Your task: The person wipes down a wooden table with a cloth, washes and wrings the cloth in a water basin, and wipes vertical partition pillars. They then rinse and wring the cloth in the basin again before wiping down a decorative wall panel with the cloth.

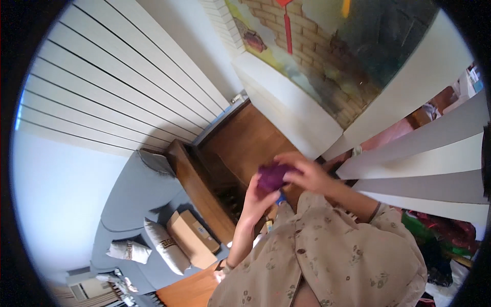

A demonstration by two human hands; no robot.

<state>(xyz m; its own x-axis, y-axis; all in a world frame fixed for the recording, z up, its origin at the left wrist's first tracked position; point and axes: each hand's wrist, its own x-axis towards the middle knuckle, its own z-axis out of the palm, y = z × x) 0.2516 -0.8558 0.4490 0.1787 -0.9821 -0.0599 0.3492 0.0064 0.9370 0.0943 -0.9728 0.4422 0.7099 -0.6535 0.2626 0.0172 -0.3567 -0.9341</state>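
Observation:
A dark purple, soft-looking item (pixel 273 177), perhaps a crumpled cloth, is held between my two hands at chest height above the wooden floor (pixel 240 133). My left hand (pixel 255 202) grips it from the lower left with bent fingers, and my right hand (pixel 307 176) has its fingers on it from the right, slightly blurred. Below the hands is my beige flowered garment (pixel 327 256). A small blue object (pixel 281 199) shows just under the purple item, too small to name.
A grey sofa (pixel 120 199) with pillows (pixel 166 248) and a cardboard box (pixel 189 235) stands left, beside a dark wooden piece (pixel 192 181). White slatted panels (pixel 414 176), a painted wall (pixel 337 46) and piled fabrics (pixel 445 233) are to the right.

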